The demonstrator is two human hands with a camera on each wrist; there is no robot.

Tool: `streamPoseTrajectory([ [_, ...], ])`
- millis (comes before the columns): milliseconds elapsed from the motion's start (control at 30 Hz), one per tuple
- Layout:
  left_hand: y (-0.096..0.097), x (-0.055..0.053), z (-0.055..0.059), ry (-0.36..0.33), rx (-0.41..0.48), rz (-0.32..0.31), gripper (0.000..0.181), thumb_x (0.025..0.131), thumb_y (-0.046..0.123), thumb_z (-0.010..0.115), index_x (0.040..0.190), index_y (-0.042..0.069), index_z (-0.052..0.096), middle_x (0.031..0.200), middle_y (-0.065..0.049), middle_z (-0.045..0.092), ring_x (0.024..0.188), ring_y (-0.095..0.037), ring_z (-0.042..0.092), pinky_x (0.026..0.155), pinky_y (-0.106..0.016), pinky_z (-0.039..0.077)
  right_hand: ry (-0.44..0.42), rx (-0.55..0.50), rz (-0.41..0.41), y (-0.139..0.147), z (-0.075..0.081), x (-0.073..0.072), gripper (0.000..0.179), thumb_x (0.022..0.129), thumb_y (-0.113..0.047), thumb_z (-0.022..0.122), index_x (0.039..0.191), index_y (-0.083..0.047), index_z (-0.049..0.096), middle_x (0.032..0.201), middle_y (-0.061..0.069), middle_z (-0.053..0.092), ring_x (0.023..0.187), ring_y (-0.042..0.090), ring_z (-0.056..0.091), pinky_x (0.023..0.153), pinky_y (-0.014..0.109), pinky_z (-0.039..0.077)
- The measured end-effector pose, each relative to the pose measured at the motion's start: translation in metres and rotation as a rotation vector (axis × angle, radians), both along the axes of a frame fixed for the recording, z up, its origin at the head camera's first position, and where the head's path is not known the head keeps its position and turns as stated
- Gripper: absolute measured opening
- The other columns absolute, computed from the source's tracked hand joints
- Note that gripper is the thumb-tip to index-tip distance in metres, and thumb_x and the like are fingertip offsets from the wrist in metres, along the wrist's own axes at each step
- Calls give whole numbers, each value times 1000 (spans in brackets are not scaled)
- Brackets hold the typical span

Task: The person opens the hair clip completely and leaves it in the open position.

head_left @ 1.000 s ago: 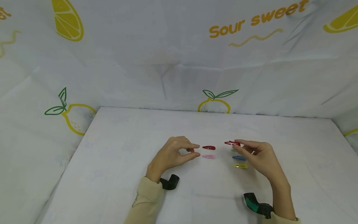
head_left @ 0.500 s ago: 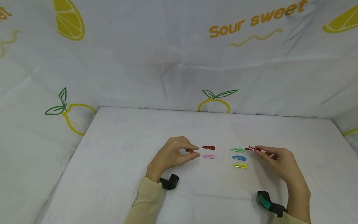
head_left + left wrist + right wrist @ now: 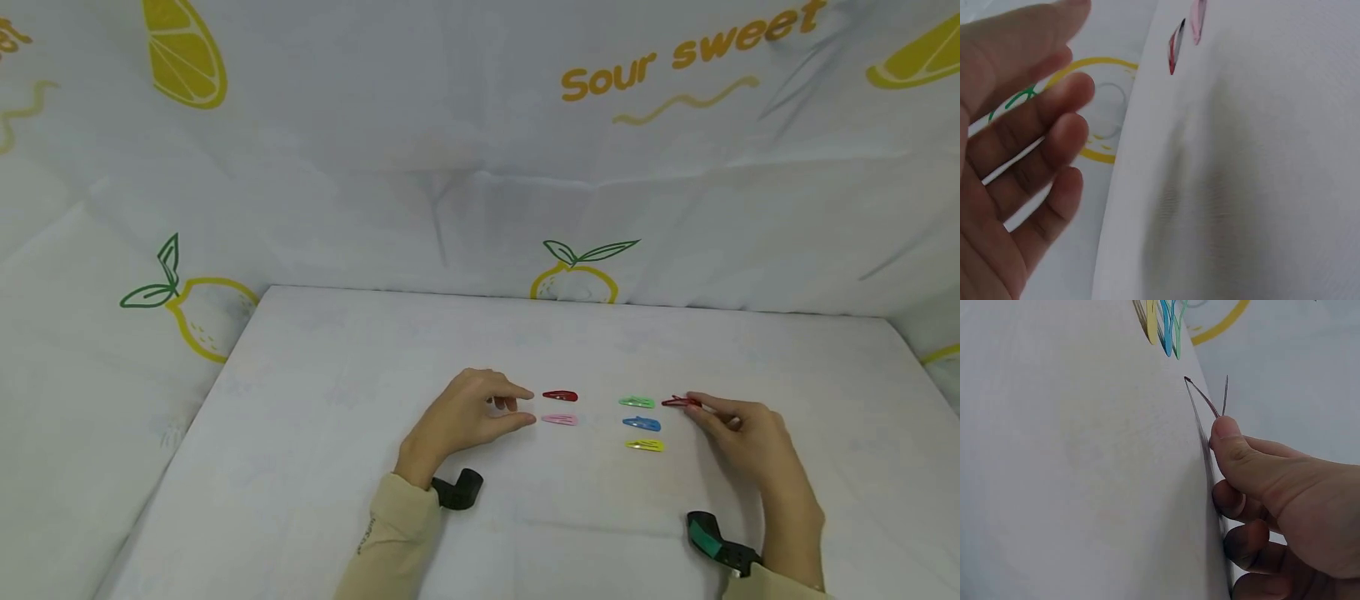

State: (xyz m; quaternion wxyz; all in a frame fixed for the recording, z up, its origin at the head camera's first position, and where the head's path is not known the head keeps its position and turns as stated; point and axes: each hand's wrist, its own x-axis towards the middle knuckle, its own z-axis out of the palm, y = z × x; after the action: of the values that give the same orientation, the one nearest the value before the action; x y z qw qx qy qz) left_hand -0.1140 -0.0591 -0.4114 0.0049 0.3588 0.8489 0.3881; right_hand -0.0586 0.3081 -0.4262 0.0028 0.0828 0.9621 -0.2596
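Observation:
Between thumb and index finger my right hand [image 3: 750, 437] pinches a red snap hair clip [image 3: 677, 402], its two arms sprung apart. In the right wrist view the far tip of this clip [image 3: 1204, 395] meets its shadow at the table surface. Just left of it lie a green clip [image 3: 637, 402], a blue clip [image 3: 642, 424] and a yellow clip [image 3: 645, 446] in a column. My left hand [image 3: 465, 417] holds nothing, thumb and index finger apart. Beyond its fingertips lie another red clip [image 3: 560, 396] and a pink clip [image 3: 559, 419], apart from the hand.
A white cloth covers the table [image 3: 360, 342]. Behind it hangs a white curtain [image 3: 390, 167] with lemon prints. Black camera mounts [image 3: 459, 489] sit at both wrists, low over the tabletop.
My right hand has carried the red hair clip rightward and down from above the green clip to the table beside it, uncovering the green clip. The left hand has stayed almost still.

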Motion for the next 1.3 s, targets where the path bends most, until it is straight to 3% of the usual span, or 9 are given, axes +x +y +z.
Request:
streamPoseTrajectory([
  [133, 9, 3, -6, -112, -121, 72, 26, 89, 22, 81, 112, 10, 79, 85, 1, 72, 81, -12, 63, 79, -22, 52, -20, 7, -7, -2, 1, -2, 37, 100, -24, 68, 130, -1, 68, 79, 9, 61, 75, 20, 46, 57, 26, 31],
  [233, 20, 5, -13, -129, -127, 91, 24, 90, 20, 80, 112, 10, 79, 85, 1, 70, 80, -10, 59, 78, -20, 50, -18, 16, -9, -3, 1, -2, 38, 100, -24, 68, 130, -2, 68, 74, 6, 56, 74, 19, 44, 57, 26, 30],
  [433, 34, 10, -24, -59, -120, 124, 18, 90, 18, 79, 106, 9, 80, 82, -2, 65, 74, -7, 49, 68, -15, 40, 12, 24, 2, -4, -1, 0, 35, 98, -20, 69, 128, -2, 70, 70, 4, 52, 72, 17, 42, 55, 25, 30],
  [633, 42, 15, -31, 8, -174, 198, 25, 91, 24, 80, 113, 13, 80, 97, 2, 70, 84, -9, 60, 72, -15, 47, 6, 17, -8, -4, 0, -1, 36, 97, -20, 71, 128, -1, 69, 70, 4, 53, 71, 17, 42, 55, 26, 29],
  [833, 44, 16, -33, 86, -174, 213, 16, 90, 23, 80, 105, 16, 83, 92, 4, 68, 82, -10, 61, 70, -15, 47, 20, 20, 2, -3, -1, -1, 37, 97, -20, 71, 128, 0, 70, 70, 4, 55, 68, 14, 42, 54, 25, 30],
  [1100, 45, 14, -34, 110, -170, 193, 11, 90, 22, 80, 99, 17, 84, 88, 5, 70, 76, -8, 59, 65, -12, 42, 44, 10, 2, -2, -4, -1, 36, 97, -21, 71, 126, 0, 70, 68, 5, 57, 64, 11, 42, 51, 25, 31],
  [1200, 46, 14, -34, 124, -169, 192, 11, 90, 21, 80, 98, 16, 84, 86, 5, 70, 75, -7, 58, 64, -12, 40, 109, 19, -3, -4, -1, -2, 35, 94, -19, 75, 123, 0, 73, 70, 6, 62, 63, 7, 43, 50, 23, 34],
  [1300, 45, 14, -34, 122, -156, 185, 10, 90, 20, 80, 98, 15, 84, 86, 5, 70, 75, -7, 59, 64, -11, 41, 247, 17, -6, -10, 6, -2, 30, 88, -15, 81, 114, -2, 77, 72, 6, 63, 61, 1, 44, 50, 19, 37],
])
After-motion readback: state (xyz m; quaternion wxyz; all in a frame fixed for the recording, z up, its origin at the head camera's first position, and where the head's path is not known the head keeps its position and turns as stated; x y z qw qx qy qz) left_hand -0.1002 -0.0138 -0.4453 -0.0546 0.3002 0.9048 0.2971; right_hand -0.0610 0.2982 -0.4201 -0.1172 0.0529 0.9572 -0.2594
